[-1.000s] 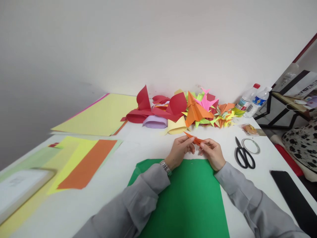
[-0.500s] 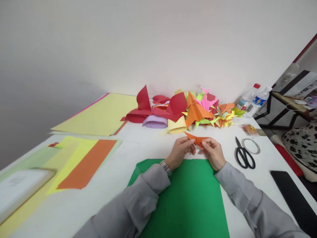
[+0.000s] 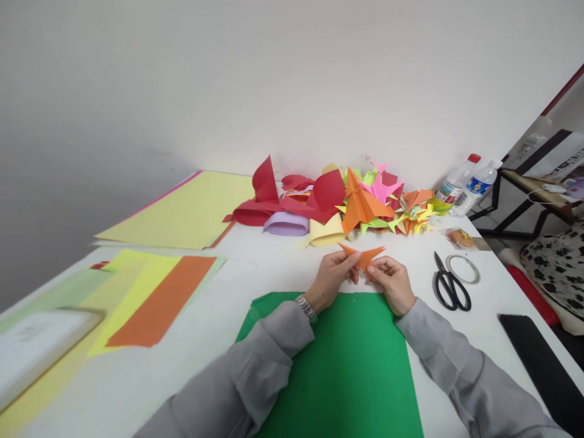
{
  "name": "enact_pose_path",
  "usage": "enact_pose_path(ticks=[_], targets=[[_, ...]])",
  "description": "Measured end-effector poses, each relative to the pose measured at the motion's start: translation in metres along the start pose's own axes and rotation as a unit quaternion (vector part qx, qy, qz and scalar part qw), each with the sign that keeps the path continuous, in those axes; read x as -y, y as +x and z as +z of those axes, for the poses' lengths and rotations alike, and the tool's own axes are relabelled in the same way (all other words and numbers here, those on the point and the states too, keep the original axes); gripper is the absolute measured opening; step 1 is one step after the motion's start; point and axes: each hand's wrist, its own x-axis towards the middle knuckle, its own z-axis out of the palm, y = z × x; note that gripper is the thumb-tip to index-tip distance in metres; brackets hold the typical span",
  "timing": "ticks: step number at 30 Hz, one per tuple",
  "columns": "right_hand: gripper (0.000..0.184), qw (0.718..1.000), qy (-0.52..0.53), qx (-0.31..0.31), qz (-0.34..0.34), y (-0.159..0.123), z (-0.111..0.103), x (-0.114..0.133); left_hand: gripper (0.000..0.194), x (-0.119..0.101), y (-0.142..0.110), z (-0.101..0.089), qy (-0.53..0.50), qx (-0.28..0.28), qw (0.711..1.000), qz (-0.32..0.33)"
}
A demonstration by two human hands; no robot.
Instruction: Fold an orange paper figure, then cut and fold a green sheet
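Between my two hands is a small folded piece of orange origami (image 3: 365, 259), its two pointed tips spread up to the left and right. My left hand (image 3: 332, 275), with a metal watch at the wrist, pinches its left side between thumb and fingers. On the right side, my right hand (image 3: 393, 282) pinches the lower edge. Part of the paper is hidden behind my fingers. Both hands are above the far edge of a large green paper sheet (image 3: 347, 359) on the white table (image 3: 201, 340).
Behind my hands lies a heap of folded paper shapes (image 3: 365, 204) by the wall. Black-handled scissors (image 3: 449, 286), a tape roll (image 3: 463, 269) and a black flat object (image 3: 541, 365) lie right. Two bottles (image 3: 474, 185) stand far right. Coloured sheets (image 3: 159, 304) and a white box (image 3: 41, 347) lie left.
The orange origami has turned so more of its flat face shows, and its right tip now points up. My right fingers have shifted slightly left and lower along it.
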Motion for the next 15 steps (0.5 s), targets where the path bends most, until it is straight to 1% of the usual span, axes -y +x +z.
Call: enact_pose_path(ticks=[4,6,8,9,12,15], targets=[[0.030,1.000,-0.008,0.002,0.009,0.0005,0.0002,-0.0007,0.030,-0.0007,-0.0011,-0.0006,-0.002,0.027,1.000,0.012],[0.030,1.000,-0.023,0.000,-0.018,0.0000,0.0010,-0.0013,0.026,-0.0013,-0.0017,-0.0004,0.008,0.028,0.999,0.023],[0.029,0.995,-0.064,-0.022,-0.078,-0.0014,0.0021,-0.0013,0.024,-0.0015,-0.0020,0.0003,0.020,0.016,0.999,0.034],[0.028,0.988,-0.097,-0.037,-0.117,-0.0024,0.0026,-0.0009,0.024,-0.0013,-0.0021,0.0007,0.024,0.010,0.999,0.038],[0.017,0.949,-0.201,-0.066,-0.235,-0.0053,0.0036,0.0015,0.024,-0.0003,-0.0021,0.0020,0.015,0.004,0.999,0.042],[0.009,0.905,-0.265,-0.073,-0.323,-0.0075,0.0036,0.0042,0.025,0.0002,-0.0025,0.0023,-0.001,0.013,0.999,0.036]])
